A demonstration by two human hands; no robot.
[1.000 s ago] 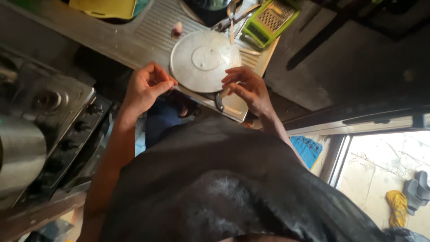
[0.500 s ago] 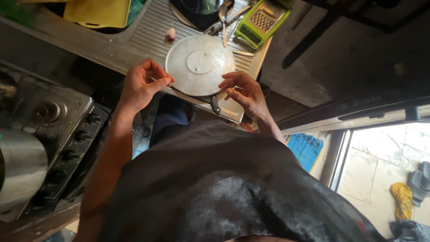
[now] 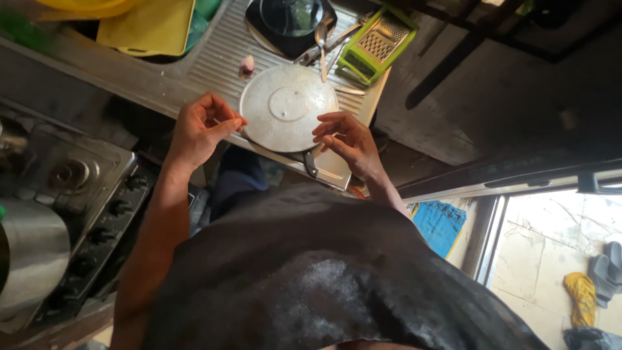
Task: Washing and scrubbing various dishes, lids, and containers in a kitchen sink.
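Observation:
A round grey metal lid (image 3: 288,107), wet and speckled, sits over a pan whose dark handle (image 3: 311,162) sticks out below it, at the near edge of the ribbed steel draining board (image 3: 214,58). My left hand (image 3: 201,129) pinches the lid's left rim between thumb and fingertips. My right hand (image 3: 350,141) has its fingers curled on the lid's lower right rim. My dark shirt fills the lower part of the view.
Behind the lid lie a spoon (image 3: 322,45), a green grater (image 3: 379,42), a black pan with a glass lid (image 3: 291,19) and a small pink piece (image 3: 247,65). A yellow board (image 3: 152,26) lies in the sink. A gas stove (image 3: 78,188) with a steel pot (image 3: 26,259) is at left.
The view has shifted a little, so lid and hands sit lower in the picture. Both hands stay on the lid's rim.

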